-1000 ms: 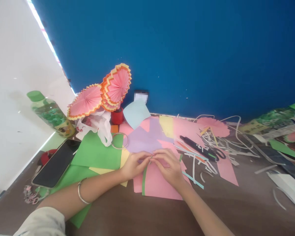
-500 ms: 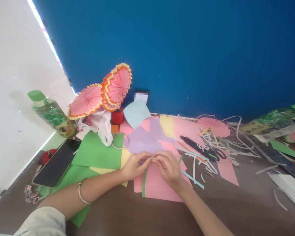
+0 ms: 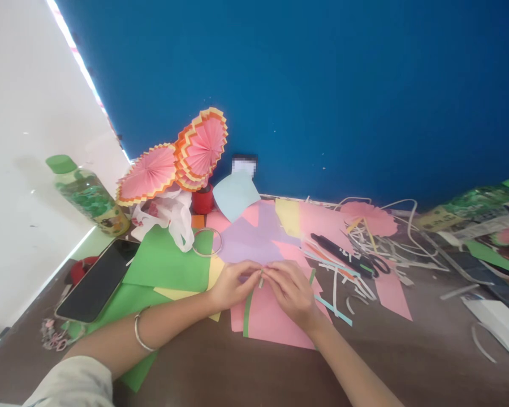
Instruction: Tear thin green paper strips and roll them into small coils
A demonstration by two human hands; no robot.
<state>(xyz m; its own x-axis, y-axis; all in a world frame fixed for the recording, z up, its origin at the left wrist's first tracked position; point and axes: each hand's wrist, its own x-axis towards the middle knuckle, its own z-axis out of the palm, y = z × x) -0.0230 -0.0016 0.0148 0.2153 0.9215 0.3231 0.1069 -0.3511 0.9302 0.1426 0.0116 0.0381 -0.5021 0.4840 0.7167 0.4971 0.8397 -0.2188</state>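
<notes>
The small pale strip (image 3: pixel 261 282), pinched where the left hand (image 3: pixel 233 287) and right hand (image 3: pixel 294 294) meet over the near pink paper (image 3: pixel 274 325), should be gripped lightly to avoid creasing.

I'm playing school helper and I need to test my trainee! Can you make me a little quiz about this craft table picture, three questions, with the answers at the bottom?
1. Pick one: what colour is the cap of the bottle at the left?
A) red
B) green
C) yellow

2. True or false: the phone lies to the left of both hands.

3. Short answer: what shows where the left hand and the right hand come together?

Key:
1. B, green.
2. True.
3. A tiny pale strip; it is too small to tell what it is made of.
</notes>
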